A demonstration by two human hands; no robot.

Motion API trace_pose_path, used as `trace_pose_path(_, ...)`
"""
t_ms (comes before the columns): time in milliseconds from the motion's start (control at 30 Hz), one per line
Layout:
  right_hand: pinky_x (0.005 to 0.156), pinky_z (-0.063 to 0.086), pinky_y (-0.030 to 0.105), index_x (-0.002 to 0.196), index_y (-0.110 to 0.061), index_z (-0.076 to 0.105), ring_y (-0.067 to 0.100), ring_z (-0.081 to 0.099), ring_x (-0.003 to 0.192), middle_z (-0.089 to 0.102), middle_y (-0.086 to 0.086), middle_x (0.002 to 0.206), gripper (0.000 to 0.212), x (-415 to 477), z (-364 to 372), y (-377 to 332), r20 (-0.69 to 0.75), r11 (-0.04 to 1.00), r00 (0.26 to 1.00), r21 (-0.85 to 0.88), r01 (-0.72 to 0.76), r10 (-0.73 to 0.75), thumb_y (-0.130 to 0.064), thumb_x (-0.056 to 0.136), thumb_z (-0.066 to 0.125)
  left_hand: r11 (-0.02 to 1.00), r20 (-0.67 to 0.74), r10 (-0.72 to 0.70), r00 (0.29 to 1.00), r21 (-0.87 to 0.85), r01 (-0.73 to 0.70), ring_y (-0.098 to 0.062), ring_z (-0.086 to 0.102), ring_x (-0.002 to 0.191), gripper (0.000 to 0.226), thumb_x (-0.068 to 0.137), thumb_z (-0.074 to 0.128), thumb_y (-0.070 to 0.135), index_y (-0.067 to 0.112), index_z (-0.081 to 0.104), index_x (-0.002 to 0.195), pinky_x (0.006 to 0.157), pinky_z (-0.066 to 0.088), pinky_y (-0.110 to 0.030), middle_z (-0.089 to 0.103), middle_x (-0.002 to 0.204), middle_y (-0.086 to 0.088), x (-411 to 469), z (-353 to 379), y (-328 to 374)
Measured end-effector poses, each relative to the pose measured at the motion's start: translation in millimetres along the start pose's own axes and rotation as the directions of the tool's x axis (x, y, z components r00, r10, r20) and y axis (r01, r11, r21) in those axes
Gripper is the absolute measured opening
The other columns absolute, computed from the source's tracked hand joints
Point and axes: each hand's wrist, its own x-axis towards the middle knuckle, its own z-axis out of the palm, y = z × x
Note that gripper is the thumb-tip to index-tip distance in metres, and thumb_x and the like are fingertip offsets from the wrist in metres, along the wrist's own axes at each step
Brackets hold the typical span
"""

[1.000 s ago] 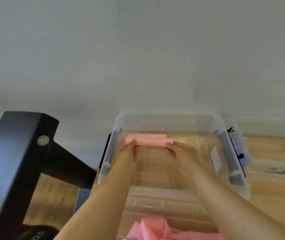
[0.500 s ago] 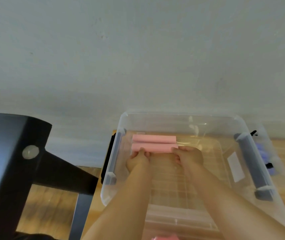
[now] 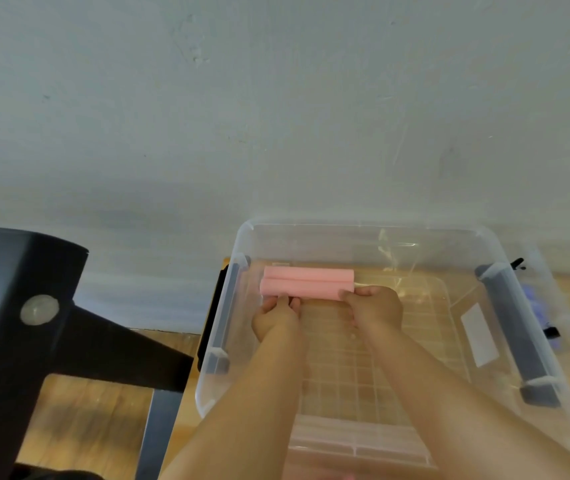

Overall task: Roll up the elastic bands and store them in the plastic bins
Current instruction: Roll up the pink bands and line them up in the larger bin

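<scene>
A clear plastic bin (image 3: 363, 227) stands on a wooden table against the wall. Two pink rolled elastic bands lie side by side on its floor at the far left. The far roll (image 3: 307, 273) lies free. The near roll (image 3: 306, 292) touches it, and both of my hands reach into the bin to hold it. My left hand (image 3: 276, 317) grips its left end with curled fingers. My right hand (image 3: 377, 306) grips its right end. My fingertips are hidden under the roll.
A black frame (image 3: 17, 289) stands close at the left, over a wooden floor. A second clear bin (image 3: 550, 271) with purple items (image 3: 532, 299) sits right of the first. The grey wall rises directly behind both bins.
My hands brought the pink roll down from above the bin floor and set it against the other roll. The view has moved closer to the bin.
</scene>
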Motion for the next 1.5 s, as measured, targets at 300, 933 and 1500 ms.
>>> trace_pose_path(300, 0.088, 0.053, 0.04, 0.1, -0.008, 0.073, 0.034, 0.068, 0.092, 0.073, 0.016, 0.098, 0.022, 5.7, -3.7, 2.1, 0.021, 0.996, 0.998, -0.075, 0.055, -0.053, -0.02, 0.082, 0.076, 0.987, 0.048, 0.027, 0.998, 0.155, -0.035, -0.018, 0.061, 0.052, 0.025, 0.095, 0.046, -0.008, 0.006, 0.046, 0.074, 0.069, 0.058, -0.022, 0.052, 0.079, -0.01, -8.4, -2.5, 0.5)
trace_pose_path(933, 0.109, 0.028, 0.028, 0.136, -0.015, 0.053, 0.02, 0.04, 0.133, 0.052, 0.002, 0.14, 0.04, -79.2, -100.2, -13.2, 0.279, 0.527, 0.648, -0.402, 0.749, -0.709, -0.023, 0.097, 0.054, -0.326, 0.886, 0.176, 0.428, 0.463, -0.824, -0.018, 0.04, 0.134, 0.045, 0.1, 0.047, 0.034, 0.02, 0.041, 0.143, 0.106, 0.031, -0.028, 0.045, 0.147, 0.0, -112.6, -36.0, 3.4)
trace_pose_path(1500, 0.094, 0.041, 0.037, 0.115, -0.011, 0.066, 0.027, 0.063, 0.106, 0.068, 0.004, 0.111, 0.046, -110.4, -179.6, 80.0, 0.095, 0.023, 0.115, -0.668, 0.744, -0.989, -0.039, 0.088, 0.042, -0.835, 0.937, 0.187, -0.295, -0.007, -0.55, -0.028, 0.05, 0.128, 0.053, 0.098, 0.032, 0.045, 0.011, 0.059, 0.128, 0.104, 0.033, -0.038, 0.06, 0.132, -0.007, -147.2, -103.2, -58.0)
